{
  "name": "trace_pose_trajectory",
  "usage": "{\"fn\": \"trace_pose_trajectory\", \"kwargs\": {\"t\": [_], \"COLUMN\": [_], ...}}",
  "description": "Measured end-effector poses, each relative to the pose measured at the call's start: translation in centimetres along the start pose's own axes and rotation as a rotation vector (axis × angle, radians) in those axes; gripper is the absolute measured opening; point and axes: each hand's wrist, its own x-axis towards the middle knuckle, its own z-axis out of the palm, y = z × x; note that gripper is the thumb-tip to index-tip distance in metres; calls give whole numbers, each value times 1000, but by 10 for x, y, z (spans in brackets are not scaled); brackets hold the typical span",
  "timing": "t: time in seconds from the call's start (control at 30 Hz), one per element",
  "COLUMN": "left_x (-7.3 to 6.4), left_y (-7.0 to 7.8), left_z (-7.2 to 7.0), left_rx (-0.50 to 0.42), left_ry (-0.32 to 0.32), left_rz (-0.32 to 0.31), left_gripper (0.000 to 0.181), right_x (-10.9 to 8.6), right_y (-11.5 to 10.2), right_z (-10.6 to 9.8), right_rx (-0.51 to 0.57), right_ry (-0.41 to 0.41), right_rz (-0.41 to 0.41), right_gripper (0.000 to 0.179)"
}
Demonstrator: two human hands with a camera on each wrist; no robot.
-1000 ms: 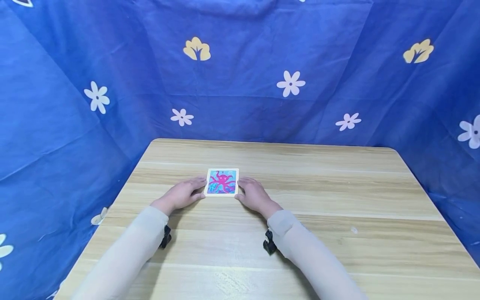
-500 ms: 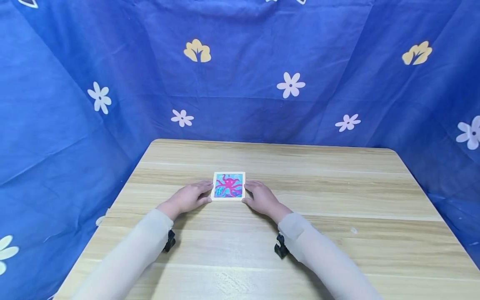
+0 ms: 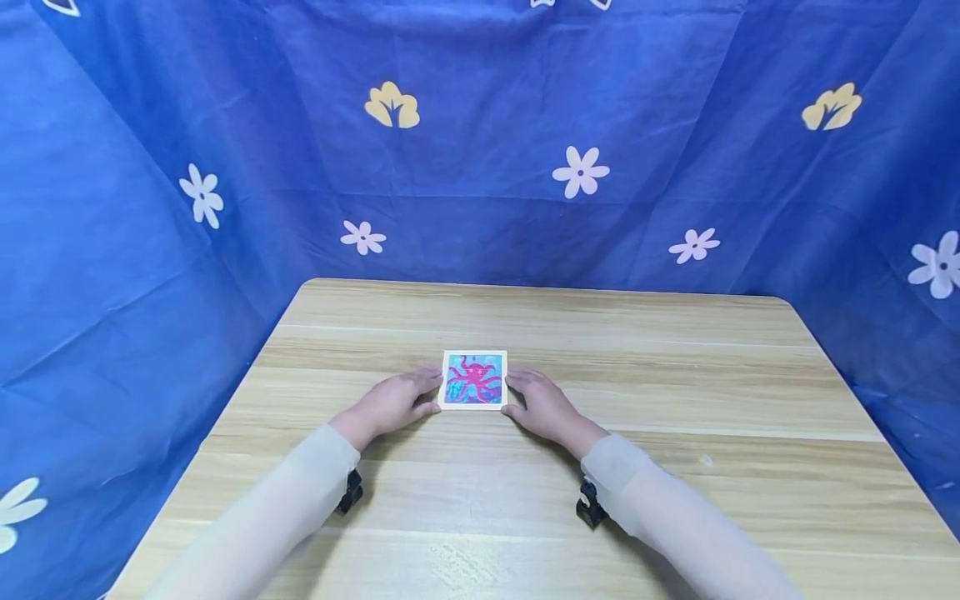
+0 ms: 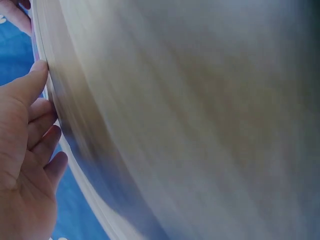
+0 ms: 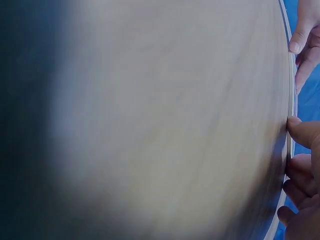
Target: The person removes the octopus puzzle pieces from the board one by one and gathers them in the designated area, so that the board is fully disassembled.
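A small square picture board [image 3: 474,380] with a cream border shows a pink octopus on blue. It lies flat at the table's middle in the head view. My left hand [image 3: 393,403] holds its left edge, thumb at the near corner and fingers farther up the side. On the opposite edge, my right hand [image 3: 550,407] grips in the same way. In the left wrist view the left hand [image 4: 25,145] has its thumb against the board's thin edge, fingers bent. The right wrist view shows the right hand [image 5: 304,175] likewise at the edge, its palm partly cut off.
The wood-grain table [image 3: 637,358] extends around both arms. Blue cloth [image 3: 480,167] with white and yellow flowers hangs behind it and along the sides. Dark wrist devices [image 3: 590,504] sit under the pale sleeves [image 3: 273,504]. A small pale spot [image 3: 707,460] marks the table at right.
Both hands have slid the octopus picture board to the right and slightly nearer across the table. Their hold on its two side edges looks the same.
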Motion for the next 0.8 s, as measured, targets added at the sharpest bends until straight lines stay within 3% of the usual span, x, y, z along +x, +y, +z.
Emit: {"fn": "trace_pose_trajectory", "kwargs": {"t": [0.23,0.8], "left_x": [5,14], "left_y": [5,25], "left_z": [3,4], "left_rx": [19,13], "left_ry": [17,7], "left_rz": [51,83], "left_gripper": [54,54], "right_x": [-9,-33], "right_y": [5,14], "right_z": [-4,-10], "right_rx": [-8,19], "right_ry": [15,70], "right_rz": [1,6], "right_gripper": [55,55]}}
